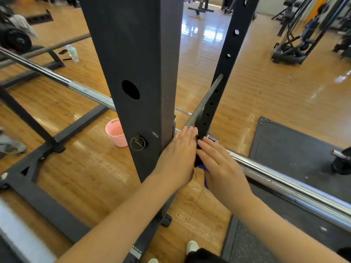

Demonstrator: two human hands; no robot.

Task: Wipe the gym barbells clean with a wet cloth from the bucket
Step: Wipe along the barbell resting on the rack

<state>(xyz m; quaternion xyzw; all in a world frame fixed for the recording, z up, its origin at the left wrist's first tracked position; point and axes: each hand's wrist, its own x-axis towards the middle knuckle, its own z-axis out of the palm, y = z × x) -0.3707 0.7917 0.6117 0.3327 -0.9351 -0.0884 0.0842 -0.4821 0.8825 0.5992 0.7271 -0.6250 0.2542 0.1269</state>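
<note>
Wiping the bar (284, 179) beside the upright (136, 73): both hands, left (177, 158) and right (221, 168), flat-fingered, pressing the dark cloth (199, 160) around it; best kept wrapped, rubbed lengthwise; bucket (115, 132) behind.

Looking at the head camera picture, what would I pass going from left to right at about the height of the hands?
Pink bucket → black rack upright → left hand → dark cloth pressed between the hands → right hand → chrome barbell → black floor mat.
</note>
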